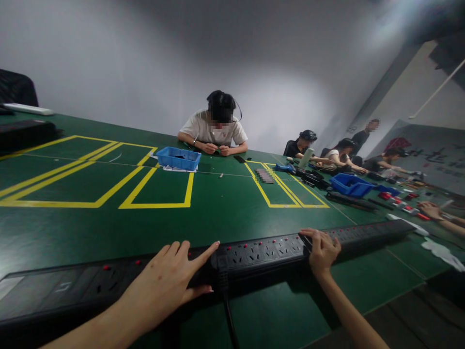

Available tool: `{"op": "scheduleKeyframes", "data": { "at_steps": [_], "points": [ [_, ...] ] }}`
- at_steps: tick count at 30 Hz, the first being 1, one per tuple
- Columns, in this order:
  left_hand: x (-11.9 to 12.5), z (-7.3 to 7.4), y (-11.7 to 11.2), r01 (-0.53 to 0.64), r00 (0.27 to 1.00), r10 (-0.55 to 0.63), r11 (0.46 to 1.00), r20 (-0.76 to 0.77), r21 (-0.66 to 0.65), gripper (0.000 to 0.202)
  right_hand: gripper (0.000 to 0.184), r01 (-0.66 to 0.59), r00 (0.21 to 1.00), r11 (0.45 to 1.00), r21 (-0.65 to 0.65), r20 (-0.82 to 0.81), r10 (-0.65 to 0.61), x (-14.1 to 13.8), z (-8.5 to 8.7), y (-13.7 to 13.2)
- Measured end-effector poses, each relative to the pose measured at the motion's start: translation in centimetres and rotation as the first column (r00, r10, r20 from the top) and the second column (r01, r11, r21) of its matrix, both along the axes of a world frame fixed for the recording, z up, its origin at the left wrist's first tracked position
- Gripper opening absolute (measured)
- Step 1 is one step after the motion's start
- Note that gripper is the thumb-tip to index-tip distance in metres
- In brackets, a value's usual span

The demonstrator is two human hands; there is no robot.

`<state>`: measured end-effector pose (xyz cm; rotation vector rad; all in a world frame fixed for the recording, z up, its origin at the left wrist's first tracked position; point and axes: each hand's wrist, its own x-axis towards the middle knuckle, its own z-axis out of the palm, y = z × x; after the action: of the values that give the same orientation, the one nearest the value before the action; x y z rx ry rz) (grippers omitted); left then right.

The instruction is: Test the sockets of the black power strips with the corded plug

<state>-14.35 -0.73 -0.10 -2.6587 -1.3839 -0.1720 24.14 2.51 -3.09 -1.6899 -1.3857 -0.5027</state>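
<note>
A long black power strip (269, 252) with sockets and small red switches runs across the near part of the table. My left hand (165, 276) lies over its left half, fingers on top and thumb on the near side, gripping it. Just right of those fingertips, a black plug (220, 266) sits in a socket, and its cord hangs toward me. My right hand (322, 249) is closed at the strip farther right, pinching a small dark piece (306, 241) against the strip's top. Fingers partly hide that piece, so I cannot tell its kind.
Yellow tape frames (156, 207) mark the green table (225, 213). A blue bin (178, 159) stands across from me, near a seated person (214, 128). To the right are another blue bin (350, 185), dark tools, red-and-white parts (409, 209) and several other people.
</note>
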Motion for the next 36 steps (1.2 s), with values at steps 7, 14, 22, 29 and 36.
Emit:
{"op": "scheduleKeyframes", "data": {
  "at_steps": [7,14,22,29,36],
  "points": [
    [0.0,-0.3,0.5,-0.013,1.0,0.012,0.999,0.014,0.048,0.063,0.05,-0.007,1.0,1.0,-0.027,-0.003,0.007,0.0,-0.2,1.2],
    [0.3,-0.1,1.2,-0.048,0.999,0.048,0.997,0.0,0.061,0.062,0.05,-0.046,0.999,0.998,-0.036,-0.023,0.045,-0.1,-0.4,3.6],
    [0.4,0.2,1.5,-0.064,0.997,0.063,0.996,0.033,0.061,0.063,0.053,-0.054,0.997,0.996,-0.075,-0.051,0.051,-0.4,0.2,4.9],
    [0.3,0.4,1.4,-0.075,0.996,0.073,0.996,0.047,0.042,0.067,0.045,-0.186,0.983,0.952,-0.243,-0.035,0.183,-7.3,4.7,1.7],
    [0.2,0.5,1.3,-0.089,0.995,0.088,0.996,0.038,0.025,0.069,0.039,-0.39,0.773,0.567,-0.726,0.077,0.63,-21.0,9.4,-3.4]
  ]
}}
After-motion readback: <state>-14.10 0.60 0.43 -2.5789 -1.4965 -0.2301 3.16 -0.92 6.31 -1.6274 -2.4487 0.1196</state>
